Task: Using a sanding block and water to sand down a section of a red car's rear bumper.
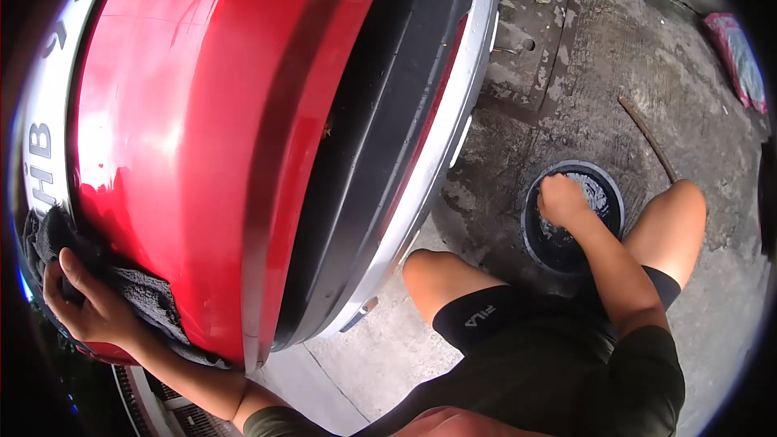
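Note:
My left hand (89, 299) is bent over a dark grey towel (150, 295), pressing it against the lower left of a red car panel (186, 113), beside the white licence plate (48, 129). The thumb points up and part of the fingers is hidden by the cloth. Part of the towel hangs along the panel's lower edge towards my forearm. My right hand (562, 201) is closed in a fist above a round black bucket (534, 247) between my knees. Whitish suds or water show inside the bucket. Whatever the right fist may hold is hidden.
A black bumper (368, 137) with a pale silver edge (449, 137) runs between the red panel and my legs. On the rough concrete lie a thin stick (647, 139) and a square cover (530, 32). A red and grey package (738, 61) sits at the far right.

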The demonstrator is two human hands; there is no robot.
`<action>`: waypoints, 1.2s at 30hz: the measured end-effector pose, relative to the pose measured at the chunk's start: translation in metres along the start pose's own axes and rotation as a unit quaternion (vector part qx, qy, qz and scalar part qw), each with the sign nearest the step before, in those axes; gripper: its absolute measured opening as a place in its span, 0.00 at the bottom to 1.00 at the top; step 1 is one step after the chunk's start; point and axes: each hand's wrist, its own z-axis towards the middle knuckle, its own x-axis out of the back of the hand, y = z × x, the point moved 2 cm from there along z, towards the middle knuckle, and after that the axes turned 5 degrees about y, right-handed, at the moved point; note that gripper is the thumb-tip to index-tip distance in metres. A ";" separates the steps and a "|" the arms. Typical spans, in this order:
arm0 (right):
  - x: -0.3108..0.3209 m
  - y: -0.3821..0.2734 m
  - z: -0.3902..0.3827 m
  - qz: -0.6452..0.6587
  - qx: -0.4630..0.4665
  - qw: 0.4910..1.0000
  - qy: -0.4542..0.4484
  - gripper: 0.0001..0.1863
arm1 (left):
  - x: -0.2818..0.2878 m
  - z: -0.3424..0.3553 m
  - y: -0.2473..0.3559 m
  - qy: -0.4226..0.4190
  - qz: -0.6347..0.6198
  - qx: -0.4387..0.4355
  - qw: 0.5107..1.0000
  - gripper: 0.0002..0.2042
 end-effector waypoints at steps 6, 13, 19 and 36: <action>0.176 -0.141 0.017 0.659 0.269 0.662 0.237 0.15 | -0.001 -0.001 0.015 -0.010 0.015 0.007 1.000 0.15; 0.209 -0.217 -0.002 0.838 0.208 0.481 0.150 0.12 | -0.001 -0.006 0.006 -0.007 0.020 0.041 0.999 0.17; 0.219 -0.220 0.007 0.857 0.209 0.429 0.194 0.13 | -0.002 -0.001 0.012 -0.008 0.009 0.057 0.998 0.16; 0.187 -0.232 -0.008 0.804 0.259 0.493 0.207 0.12 | -0.006 0.003 0.026 -0.019 0.004 0.035 0.999 0.17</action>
